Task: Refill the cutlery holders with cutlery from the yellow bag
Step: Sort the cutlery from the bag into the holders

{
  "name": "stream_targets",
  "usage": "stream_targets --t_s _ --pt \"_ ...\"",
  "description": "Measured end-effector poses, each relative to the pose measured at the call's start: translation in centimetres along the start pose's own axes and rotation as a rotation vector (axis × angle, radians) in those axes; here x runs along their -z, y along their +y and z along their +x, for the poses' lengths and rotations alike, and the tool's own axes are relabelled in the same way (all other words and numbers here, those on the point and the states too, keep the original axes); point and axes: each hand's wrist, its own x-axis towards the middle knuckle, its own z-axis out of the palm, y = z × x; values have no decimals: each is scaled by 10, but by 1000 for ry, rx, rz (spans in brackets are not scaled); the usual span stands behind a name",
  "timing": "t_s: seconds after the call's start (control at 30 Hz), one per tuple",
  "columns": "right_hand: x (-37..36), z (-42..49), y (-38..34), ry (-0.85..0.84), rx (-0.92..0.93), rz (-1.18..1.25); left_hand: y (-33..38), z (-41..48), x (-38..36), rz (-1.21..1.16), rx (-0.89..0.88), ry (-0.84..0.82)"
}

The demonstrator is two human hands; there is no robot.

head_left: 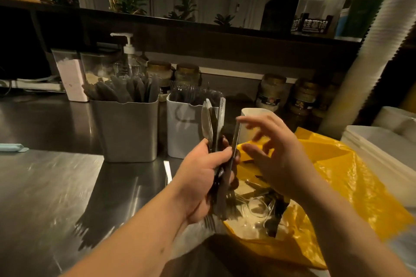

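Observation:
My left hand (202, 175) grips an upright bundle of clear plastic cutlery (216, 132), mostly knives, over the steel counter. My right hand (270, 153) hovers just right of the bundle with fingers spread and blurred, its fingertips close to one piece. Below both hands the yellow bag (351, 186) lies open, with more clear cutlery (258, 204) inside. Behind stand two holders: a grey one (128, 130) packed with knives and a white one (182, 128) with forks. A third white holder (249, 114) shows behind my right hand.
Jars (270, 94) line the back wall beside a pump bottle (128, 51) and a pink-filled container (72, 76). A tall stack of cups (371, 51) leans at the right above stacked white trays (382, 141). A pale blue object (11, 148) lies at the left edge.

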Motion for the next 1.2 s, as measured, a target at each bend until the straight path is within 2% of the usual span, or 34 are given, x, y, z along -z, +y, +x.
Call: stream_targets --t_s 0.07,0.17,0.23,0.33,0.43,0.6,0.73,0.87,0.93,1.07,1.2 --pt "-2 0 6 -24 155 -117 -1 3 3 27 30 19" --pt "-10 -1 12 36 242 -202 0 4 6 -72 91 -32" --pt "-12 -1 17 79 238 -186 0 5 6 -134 138 -19" --pt "-12 -4 21 163 127 -100 -2 6 7 -212 217 -6" --pt "-15 -6 18 150 101 8 -3 6 9 -184 244 -3" --pt "-27 -4 19 96 283 -126 -5 5 10 -34 189 -38" --pt "-27 -2 30 239 369 -236 -3 11 9 86 193 17" --pt "-21 -2 40 351 269 -268 -3 10 11 -117 200 74" --pt "-15 -3 37 293 133 -153 -4 13 16 -134 159 121" --pt "-13 -3 17 -102 -305 464 -3 16 15 -117 79 242" --pt "-17 -6 7 -236 -452 817 -4 16 13 -81 19 335"
